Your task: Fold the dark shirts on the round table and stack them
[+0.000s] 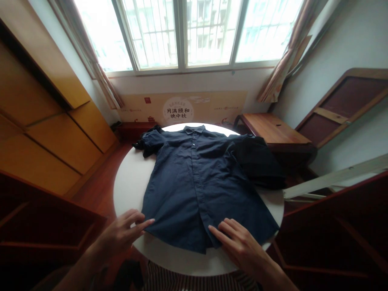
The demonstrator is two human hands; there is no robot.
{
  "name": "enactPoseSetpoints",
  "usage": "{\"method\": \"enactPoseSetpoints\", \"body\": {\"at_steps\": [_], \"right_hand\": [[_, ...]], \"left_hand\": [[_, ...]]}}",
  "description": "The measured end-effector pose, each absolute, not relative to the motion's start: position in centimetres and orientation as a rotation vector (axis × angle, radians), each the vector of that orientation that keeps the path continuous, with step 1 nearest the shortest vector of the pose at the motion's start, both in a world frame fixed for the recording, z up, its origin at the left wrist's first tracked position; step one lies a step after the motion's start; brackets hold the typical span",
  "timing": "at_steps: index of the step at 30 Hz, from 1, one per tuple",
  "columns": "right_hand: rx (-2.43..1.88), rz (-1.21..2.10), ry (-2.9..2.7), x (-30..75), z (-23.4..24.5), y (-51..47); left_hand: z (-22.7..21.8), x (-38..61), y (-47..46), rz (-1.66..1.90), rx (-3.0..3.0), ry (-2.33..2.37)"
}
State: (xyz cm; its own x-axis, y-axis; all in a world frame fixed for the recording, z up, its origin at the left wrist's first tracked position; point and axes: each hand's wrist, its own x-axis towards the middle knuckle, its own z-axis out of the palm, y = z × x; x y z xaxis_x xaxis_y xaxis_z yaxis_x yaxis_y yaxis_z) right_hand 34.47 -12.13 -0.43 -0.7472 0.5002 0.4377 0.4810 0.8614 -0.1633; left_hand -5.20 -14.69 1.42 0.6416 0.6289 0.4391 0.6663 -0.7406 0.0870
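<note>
A dark navy short-sleeved shirt (197,178) lies spread flat, buttoned front up, on a round white table (130,182), collar toward the window. My left hand (123,232) rests open at the shirt's lower left hem corner, fingertips touching the cloth. My right hand (238,240) lies open on the lower hem to the right of the button line, fingers stretched flat. Neither hand grips anything.
A second dark garment (260,161) lies bunched at the table's right edge. Beyond stand a wooden side table (273,129), a printed cardboard panel (182,109) under the window, wooden cabinets (45,121) at left and dark wooden furniture (333,226) at right.
</note>
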Motion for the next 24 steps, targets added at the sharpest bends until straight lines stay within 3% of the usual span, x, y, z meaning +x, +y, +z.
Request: {"method": "enactPoseSetpoints", "body": {"at_steps": [12, 16, 20, 24], "right_hand": [[-0.777, 0.008, -2.401, 35.4, -1.4, -13.3], [-0.898, -0.024, -2.446, 34.1, -1.1, -12.8], [-0.772, -0.033, -2.619, 32.8, -1.5, -12.1], [-0.64, 0.03, -2.611, 33.1, -1.3, -12.2]], "left_hand": [[-0.3, -5.4, -14.5, -0.745, -2.806, -1.144], [-1.6, -5.4, -14.1, -0.911, -2.771, -1.434], [-1.9, -6.2, -13.6, -0.96, -2.678, -1.718], [-1.3, -7.4, -14.1, -0.934, -2.647, -1.587]]}}
